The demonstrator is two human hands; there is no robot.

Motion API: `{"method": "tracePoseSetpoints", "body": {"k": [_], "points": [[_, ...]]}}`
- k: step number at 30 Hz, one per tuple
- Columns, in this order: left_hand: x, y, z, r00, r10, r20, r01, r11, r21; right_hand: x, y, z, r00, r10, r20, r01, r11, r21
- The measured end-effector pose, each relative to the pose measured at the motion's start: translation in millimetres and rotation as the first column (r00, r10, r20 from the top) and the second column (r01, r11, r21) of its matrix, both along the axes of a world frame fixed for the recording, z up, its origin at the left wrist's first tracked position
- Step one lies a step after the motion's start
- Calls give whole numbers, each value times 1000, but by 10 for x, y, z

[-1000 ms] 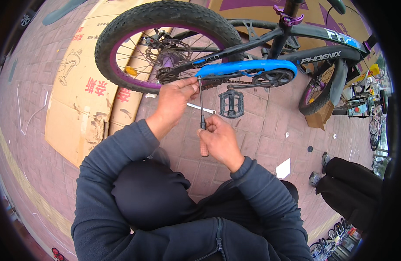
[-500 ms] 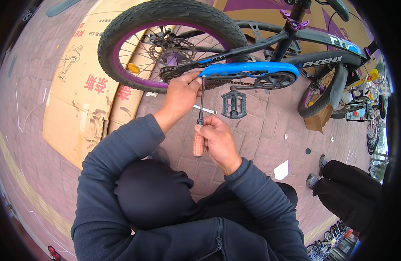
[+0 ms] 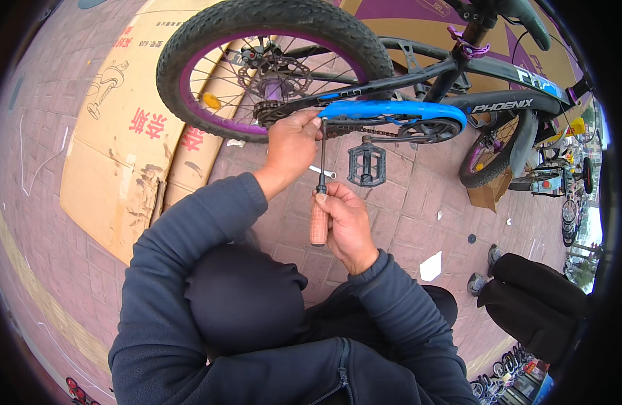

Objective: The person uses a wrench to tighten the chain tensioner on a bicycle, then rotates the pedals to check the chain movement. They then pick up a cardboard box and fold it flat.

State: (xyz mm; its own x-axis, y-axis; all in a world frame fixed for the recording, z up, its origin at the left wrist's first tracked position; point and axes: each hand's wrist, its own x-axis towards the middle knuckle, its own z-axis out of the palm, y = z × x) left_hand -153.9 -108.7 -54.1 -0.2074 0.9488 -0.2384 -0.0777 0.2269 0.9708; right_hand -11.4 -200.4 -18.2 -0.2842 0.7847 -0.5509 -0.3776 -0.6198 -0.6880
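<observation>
Chain guard (image 3: 399, 109): left hand (image 3: 292, 143) pinching rear edge (image 3: 328, 109); right hand (image 3: 349, 228) grips screwdriver (image 3: 319, 223), gap between shaft (image 3: 323, 152) and pedal (image 3: 367, 166).

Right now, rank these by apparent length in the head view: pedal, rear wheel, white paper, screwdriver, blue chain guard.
Largest to smallest:
1. Rear wheel
2. Blue chain guard
3. Screwdriver, partly covered by the right hand
4. Pedal
5. White paper

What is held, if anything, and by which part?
Right grip: the screwdriver, by its handle's shaft end. Left grip: at the rear of the guard; whether it holds anything cannot be told.
</observation>
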Motion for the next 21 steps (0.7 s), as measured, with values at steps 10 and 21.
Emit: {"method": "tracePoseSetpoints", "body": {"k": [10,21], "points": [[5,4,-103,940,65,-334,-12,987,158,56,-41,-115,999,-5,36,2,998,65],[30,0,-196,852,221,-474,-5,910,415,38,-55,-3,996,-30,90,24,998,60]]}}
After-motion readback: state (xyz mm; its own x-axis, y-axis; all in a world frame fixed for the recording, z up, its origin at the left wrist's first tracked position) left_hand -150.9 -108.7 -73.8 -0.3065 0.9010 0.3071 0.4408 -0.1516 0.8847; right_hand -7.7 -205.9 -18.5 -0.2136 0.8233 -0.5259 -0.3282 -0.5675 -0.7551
